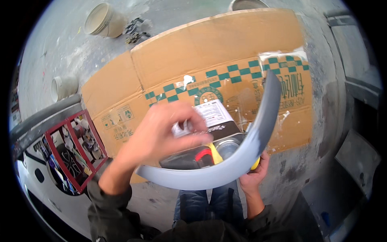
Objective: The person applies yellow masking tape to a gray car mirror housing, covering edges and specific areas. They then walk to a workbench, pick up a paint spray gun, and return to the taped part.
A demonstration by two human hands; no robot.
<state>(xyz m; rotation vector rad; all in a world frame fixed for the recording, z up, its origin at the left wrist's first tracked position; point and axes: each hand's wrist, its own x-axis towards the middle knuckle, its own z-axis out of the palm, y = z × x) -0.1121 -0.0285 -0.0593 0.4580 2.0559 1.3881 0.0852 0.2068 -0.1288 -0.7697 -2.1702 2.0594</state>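
Over one cardboard sheet (pixel 217 34), one grey strip (pixel 209 178), left hand (pixel 163 127) blurred, right hand (pixel 256 177) curled, both grips unclear

Dark, near-black jacket (pixel 213 233), kinda olive-ish on the wrinkled left sleeve (pixel 111 207); right sleeve (pixel 262 220) looks the same; blue jeans (pixel 194 201) with blackish patches; left hand (pixel 165 129) and right hand (pixel 254 177) both bare

A scuffed, spattered grey floor (pixel 173 18) spreads beneath flattened cardboard (pixel 209 36), with pale buckets (pixel 113 24) standing at half past nine and eleven o'clock. A crowded red-framed rack (pixel 80 146) occupies half past eight, white bodywork (pixel 66 213) eight, and a grey panel (pixel 358 155) half past three.
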